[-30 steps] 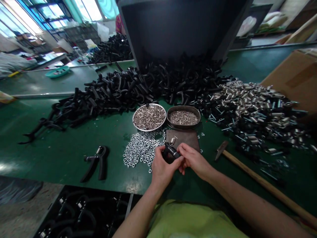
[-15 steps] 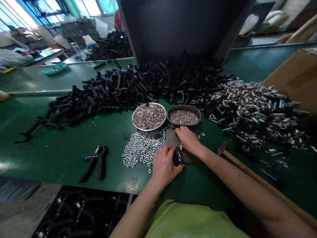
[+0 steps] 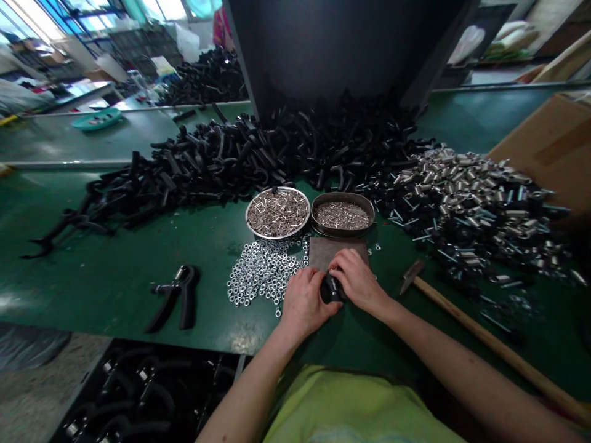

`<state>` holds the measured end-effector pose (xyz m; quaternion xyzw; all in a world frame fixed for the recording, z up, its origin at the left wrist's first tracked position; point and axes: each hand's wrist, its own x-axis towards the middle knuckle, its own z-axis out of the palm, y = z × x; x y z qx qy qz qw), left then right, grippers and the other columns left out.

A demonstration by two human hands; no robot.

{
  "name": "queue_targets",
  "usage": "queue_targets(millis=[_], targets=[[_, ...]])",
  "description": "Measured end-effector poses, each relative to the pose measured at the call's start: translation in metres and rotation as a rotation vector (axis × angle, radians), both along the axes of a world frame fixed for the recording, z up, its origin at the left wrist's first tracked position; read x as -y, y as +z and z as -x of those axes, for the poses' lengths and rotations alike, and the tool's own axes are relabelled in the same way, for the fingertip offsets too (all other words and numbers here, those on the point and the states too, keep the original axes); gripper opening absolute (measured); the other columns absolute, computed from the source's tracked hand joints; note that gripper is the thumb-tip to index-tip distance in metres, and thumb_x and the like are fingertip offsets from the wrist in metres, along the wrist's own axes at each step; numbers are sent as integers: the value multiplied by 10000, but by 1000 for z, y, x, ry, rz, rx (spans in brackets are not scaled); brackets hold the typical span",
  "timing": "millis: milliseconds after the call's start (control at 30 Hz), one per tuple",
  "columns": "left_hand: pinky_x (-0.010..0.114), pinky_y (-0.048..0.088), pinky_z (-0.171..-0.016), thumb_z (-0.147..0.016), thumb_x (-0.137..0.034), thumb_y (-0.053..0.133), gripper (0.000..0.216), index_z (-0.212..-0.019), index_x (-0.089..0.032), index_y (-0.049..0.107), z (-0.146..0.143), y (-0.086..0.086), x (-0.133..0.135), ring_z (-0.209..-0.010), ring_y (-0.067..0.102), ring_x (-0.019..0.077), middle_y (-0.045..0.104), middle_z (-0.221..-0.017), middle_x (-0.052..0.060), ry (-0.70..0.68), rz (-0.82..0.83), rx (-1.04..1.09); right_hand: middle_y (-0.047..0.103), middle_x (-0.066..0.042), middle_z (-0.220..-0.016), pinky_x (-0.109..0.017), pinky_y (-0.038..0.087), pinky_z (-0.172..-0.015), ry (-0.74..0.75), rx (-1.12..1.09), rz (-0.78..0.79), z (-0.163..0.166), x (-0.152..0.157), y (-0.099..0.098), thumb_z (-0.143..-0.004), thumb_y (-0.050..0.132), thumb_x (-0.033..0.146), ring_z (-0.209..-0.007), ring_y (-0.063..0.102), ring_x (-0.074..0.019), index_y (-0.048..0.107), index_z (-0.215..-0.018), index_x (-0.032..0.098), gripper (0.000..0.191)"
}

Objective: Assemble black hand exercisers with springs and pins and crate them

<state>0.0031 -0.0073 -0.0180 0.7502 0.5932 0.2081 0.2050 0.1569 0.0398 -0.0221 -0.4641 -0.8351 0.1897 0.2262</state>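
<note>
While both my grips close on the black hand-gripper part [image 3: 330,288], left hand [image 3: 302,301] and right hand [image 3: 359,282] meet at the brown plate's [image 3: 339,249] near edge; washers [image 3: 261,274] lie left.

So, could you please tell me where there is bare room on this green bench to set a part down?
Bare green table lies left of the finished hand gripper, and between it and the nuts. Behind, black handles crowd; springs and bolts fill the right, the hammer beneath them.
</note>
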Motion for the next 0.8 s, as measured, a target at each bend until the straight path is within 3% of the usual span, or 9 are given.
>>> queue_targets(millis=[133,267,400,500,633,800], targets=[[432,407,-852,-653,-360,717,446,-1039,-188,576,0,-3,1,-970,512,295,570,-994,103,-16,-54,-26,604,-112,-927,-376,384,-777,-13,182,-210,0,16,-9,-911,408,184,-904,486,-243,618,-844,182,221],[444,401,-868,-650,-375,730,533,-1107,-177,539,0,-4,3,-985,504,296,574,-1021,106,-29,-68,-21,630,-99,-890,-364,404,-770,50,139,-173,-8,11,1,-911,458,259,-885,508,-234,649,-851,183,214],[424,410,-871,-674,-390,727,612,-1217,-232,495,0,-2,4,-981,504,265,568,-1043,69,-55,-65,-28,667,-78,-874,-345,428,-819,-27,-3,-166,-22,-33,23,-910,468,253,-899,535,-214,664,-876,179,212],[410,421,-870,-681,-397,728,606,-1221,-238,505,0,-2,5,-975,506,253,570,-1044,61,-50,-71,-77,675,-94,-998,-336,412,-882,-152,242,-119,-27,-80,34,-909,458,238,-995,544,-221,677,-963,160,239],[394,442,-840,-680,-441,730,615,-1215,-235,509,-1,-2,4,-956,514,246,577,-1028,55,-35,-85,-119,702,-82,-991,-294,435,-821,-130,513,99,-21,-131,35,-792,611,207,-972,608,-228,716,-965,191,203],[376,460,-779,-680,-512,711,597,-1167,-215,534,-7,-3,3,-916,526,247,592,-986,59,8,-121,-144,717,-114,-917,-286,463,-712,-165,557,203,-9,-149,32,-683,698,183,-871,653,-253,733,-855,162,176]])
